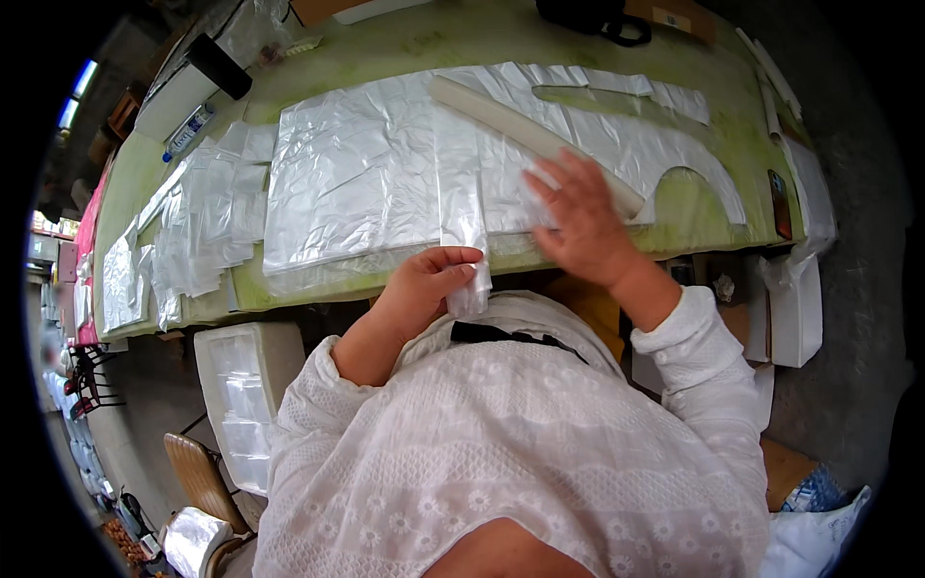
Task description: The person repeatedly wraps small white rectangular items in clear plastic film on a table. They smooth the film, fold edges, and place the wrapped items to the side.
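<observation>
A stack of thin, clear-white plastic bags [352,169] lies flat across the table before me, with curved cut-outs and handle strips at its right end. At the near edge, my left hand [431,287] pinches the end of a narrow folded plastic bag [461,207] between thumb and fingers. The strip of film runs away from me over the stack. My right hand [586,217] hovers over the stack's right part, fingers spread and slightly blurred, holding nothing visible. Beside its fingers a pale tube [520,125] lies slantwise on the bags; part of it is behind the hand.
Smaller folded plastic bags [207,212] overlap on the table's left. Behind them are a water bottle [188,132] and a black cylinder [219,67]. A phone [779,204] lies near the right edge. Below left stand a white bin [249,337] and a chair [200,472].
</observation>
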Demonstrator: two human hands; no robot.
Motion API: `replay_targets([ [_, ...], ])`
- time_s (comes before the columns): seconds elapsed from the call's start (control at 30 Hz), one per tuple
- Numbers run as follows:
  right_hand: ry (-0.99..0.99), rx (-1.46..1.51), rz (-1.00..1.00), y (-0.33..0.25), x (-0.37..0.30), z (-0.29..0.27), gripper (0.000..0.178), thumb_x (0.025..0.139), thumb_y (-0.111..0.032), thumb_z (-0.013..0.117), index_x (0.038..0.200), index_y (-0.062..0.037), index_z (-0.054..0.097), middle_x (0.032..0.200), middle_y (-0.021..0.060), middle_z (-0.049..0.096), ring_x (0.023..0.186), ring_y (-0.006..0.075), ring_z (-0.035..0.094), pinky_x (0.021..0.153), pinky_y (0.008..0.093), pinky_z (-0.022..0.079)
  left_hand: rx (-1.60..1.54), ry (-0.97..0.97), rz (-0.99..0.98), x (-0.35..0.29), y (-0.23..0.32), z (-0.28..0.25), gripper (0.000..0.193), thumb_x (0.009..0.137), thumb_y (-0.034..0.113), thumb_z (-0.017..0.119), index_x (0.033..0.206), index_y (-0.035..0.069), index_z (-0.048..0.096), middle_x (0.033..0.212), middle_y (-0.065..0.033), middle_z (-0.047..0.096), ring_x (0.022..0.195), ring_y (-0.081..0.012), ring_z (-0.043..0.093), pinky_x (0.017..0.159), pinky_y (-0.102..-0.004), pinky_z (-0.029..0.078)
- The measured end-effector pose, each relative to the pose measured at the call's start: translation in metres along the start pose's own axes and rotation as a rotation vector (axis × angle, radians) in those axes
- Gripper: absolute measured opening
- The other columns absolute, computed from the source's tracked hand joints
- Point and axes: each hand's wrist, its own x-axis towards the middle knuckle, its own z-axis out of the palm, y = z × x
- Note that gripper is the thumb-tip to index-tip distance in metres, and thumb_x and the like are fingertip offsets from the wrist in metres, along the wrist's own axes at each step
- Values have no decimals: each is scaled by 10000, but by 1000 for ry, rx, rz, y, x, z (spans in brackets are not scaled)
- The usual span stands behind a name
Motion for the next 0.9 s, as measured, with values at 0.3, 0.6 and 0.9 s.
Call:
replay_targets([
  [0.3, -130, 397, -11, -39, 18, 47, 403, 807, -139, 728, 1210, -129, 702, 1295, 70, 691, 1285, 347, 568, 1122, 514, 392, 132, -378, 75, -49, 11, -14, 462, 1016, 131, 650, 1453, 25, 547, 1058, -32, 649, 891, -123, 629, 770, -278, 561],
  [0.6, 5, 515, 133, -38, 32, 59, 85, 876, -155, 714, 873, -70, 714, 767, 105, 671, 840, 333, 640, 756, 452, 493, 1235, 351, 934, 12, 22, 2, 664, 829, 105, 756, 1448, 52, 519, 1169, -144, 663, 1112, -328, 619, 974, -439, 461],
  [0.9, -75, 520, 678, -50, 40, 54, 254, 875, -149, 715, 1087, -20, 659, 875, 118, 732, 835, 329, 698, 763, 436, 557, 1260, 526, 815, 48, 17, -7, 662, 905, 205, 741, 1489, 38, 479, 820, -18, 710, 922, -253, 673, 927, -463, 429],
])
